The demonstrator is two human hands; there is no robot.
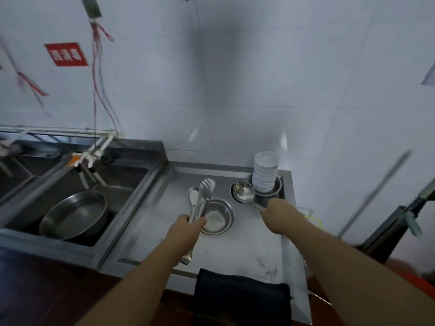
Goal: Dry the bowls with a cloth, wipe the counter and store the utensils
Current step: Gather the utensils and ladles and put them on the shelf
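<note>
My left hand (pixel 188 228) grips a bundle of steel utensils (pixel 201 196), a slotted spoon and a plain one, whose heads point away over the steel counter (pixel 247 250). Just right of them a small steel bowl (pixel 217 217) sits on the counter. My right hand (pixel 276 216) holds the handle of a steel ladle (pixel 243 190), whose cup lies beside a stack of white bowls (pixel 265 171) standing in a steel bowl (pixel 279 187) at the back right corner. A dark cloth (pixel 242 295) hangs over the counter's front edge.
A steel sink (pixel 131 184) to the left holds a large steel basin (pixel 74 214) under white taps (pixel 87 158). White tiled wall rises behind. A long pole (pixel 376 191) and dark equipment (pixel 390 229) stand off the counter's right edge.
</note>
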